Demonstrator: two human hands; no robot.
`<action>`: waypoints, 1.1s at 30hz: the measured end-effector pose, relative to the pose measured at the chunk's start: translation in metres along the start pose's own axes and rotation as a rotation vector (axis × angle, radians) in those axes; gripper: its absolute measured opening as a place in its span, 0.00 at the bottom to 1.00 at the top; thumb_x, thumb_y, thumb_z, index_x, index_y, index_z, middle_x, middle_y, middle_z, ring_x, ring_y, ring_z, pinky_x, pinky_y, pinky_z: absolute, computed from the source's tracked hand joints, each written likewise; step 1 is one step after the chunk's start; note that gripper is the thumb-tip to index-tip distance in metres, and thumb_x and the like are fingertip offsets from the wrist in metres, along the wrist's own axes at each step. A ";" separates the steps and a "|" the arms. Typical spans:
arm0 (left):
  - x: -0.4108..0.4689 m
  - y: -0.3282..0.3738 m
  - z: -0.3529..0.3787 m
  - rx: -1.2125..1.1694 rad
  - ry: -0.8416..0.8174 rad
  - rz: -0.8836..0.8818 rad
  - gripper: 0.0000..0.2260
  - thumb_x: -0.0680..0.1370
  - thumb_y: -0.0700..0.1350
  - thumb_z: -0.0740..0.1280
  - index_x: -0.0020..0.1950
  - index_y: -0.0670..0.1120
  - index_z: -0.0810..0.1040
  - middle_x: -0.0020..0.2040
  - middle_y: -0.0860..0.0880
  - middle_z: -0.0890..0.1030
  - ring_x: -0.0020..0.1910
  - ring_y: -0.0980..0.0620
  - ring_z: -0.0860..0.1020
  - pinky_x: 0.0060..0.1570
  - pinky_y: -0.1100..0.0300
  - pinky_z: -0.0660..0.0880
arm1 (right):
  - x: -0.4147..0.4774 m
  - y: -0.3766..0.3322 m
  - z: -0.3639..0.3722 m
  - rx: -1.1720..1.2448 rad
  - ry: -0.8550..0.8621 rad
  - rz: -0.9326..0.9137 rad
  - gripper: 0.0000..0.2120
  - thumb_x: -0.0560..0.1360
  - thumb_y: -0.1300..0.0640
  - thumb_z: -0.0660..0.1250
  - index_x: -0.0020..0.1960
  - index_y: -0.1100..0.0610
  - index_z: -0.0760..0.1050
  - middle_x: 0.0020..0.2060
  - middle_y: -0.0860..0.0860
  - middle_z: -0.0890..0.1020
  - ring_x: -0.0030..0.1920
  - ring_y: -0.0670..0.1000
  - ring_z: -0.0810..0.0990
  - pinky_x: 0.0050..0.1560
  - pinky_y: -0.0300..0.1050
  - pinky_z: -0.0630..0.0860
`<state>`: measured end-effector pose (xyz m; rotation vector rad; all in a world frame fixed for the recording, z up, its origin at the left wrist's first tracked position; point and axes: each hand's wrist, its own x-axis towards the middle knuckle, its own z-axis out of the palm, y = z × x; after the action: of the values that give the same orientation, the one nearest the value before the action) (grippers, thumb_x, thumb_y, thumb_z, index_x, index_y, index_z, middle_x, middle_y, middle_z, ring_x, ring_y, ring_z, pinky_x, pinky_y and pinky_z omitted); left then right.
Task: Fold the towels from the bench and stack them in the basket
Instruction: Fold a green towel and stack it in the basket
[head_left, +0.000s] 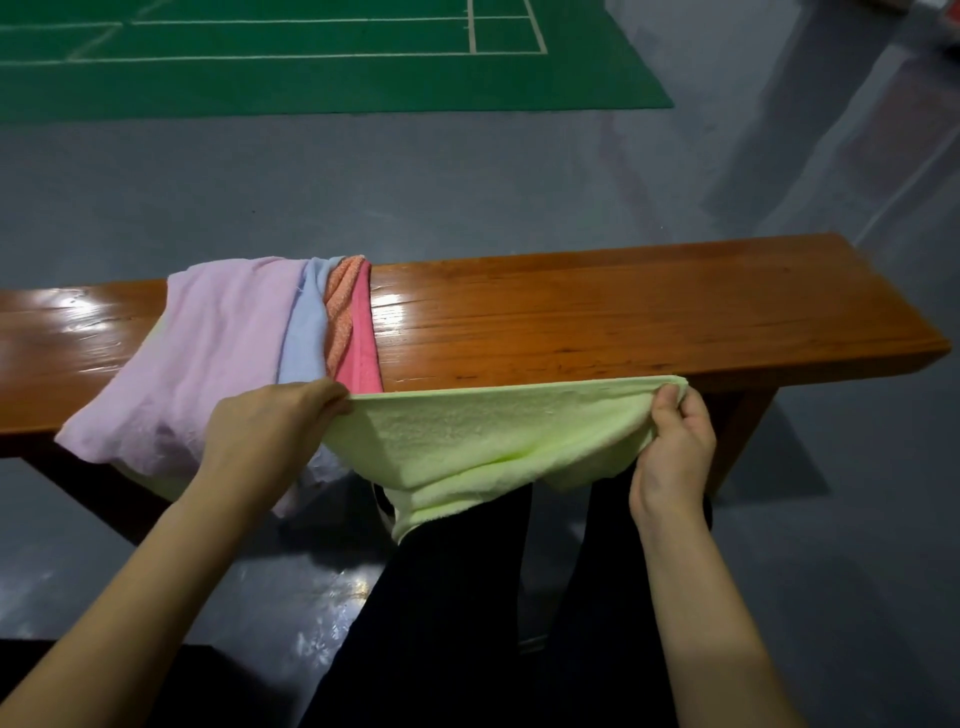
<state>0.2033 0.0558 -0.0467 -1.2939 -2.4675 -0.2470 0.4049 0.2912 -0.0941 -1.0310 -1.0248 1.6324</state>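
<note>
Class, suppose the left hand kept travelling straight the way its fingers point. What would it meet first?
Probably the glossy brown wooden bench: the left hand, pinching the light green terry towel, points right and slightly forward along its near edge. Depth is unclear.

An indoor sports hall. A green court mat (332, 57) with white boundary lines lies on a glossy grey floor (467, 182), the kind laid in gyms. A long varnished wooden bench (623, 312) stands beside the court, with towels (234, 338) draped over it, as on a sideline.
</note>
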 end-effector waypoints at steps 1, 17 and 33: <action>0.001 0.003 -0.002 -0.031 0.011 -0.031 0.06 0.67 0.43 0.78 0.42 0.46 0.84 0.31 0.44 0.82 0.27 0.41 0.79 0.28 0.58 0.70 | 0.000 0.000 0.000 -0.006 -0.001 -0.002 0.11 0.82 0.57 0.57 0.45 0.53 0.76 0.41 0.47 0.79 0.41 0.43 0.78 0.45 0.37 0.75; 0.074 -0.010 -0.059 -1.197 0.262 -0.531 0.05 0.68 0.48 0.69 0.38 0.49 0.75 0.34 0.51 0.74 0.35 0.55 0.70 0.37 0.60 0.68 | 0.034 -0.095 0.071 0.117 -0.160 -0.202 0.14 0.81 0.58 0.59 0.36 0.53 0.71 0.30 0.45 0.73 0.33 0.43 0.70 0.38 0.40 0.68; 0.111 -0.029 -0.080 -1.009 0.431 -0.387 0.09 0.76 0.41 0.69 0.38 0.52 0.76 0.33 0.55 0.76 0.34 0.58 0.71 0.34 0.65 0.68 | 0.072 -0.134 0.100 -0.180 -0.226 -0.240 0.11 0.77 0.52 0.63 0.38 0.52 0.75 0.37 0.56 0.74 0.39 0.53 0.71 0.42 0.50 0.69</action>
<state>0.1384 0.0995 0.0693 -0.8519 -2.1831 -1.8201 0.3296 0.3743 0.0494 -0.8136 -1.4115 1.5010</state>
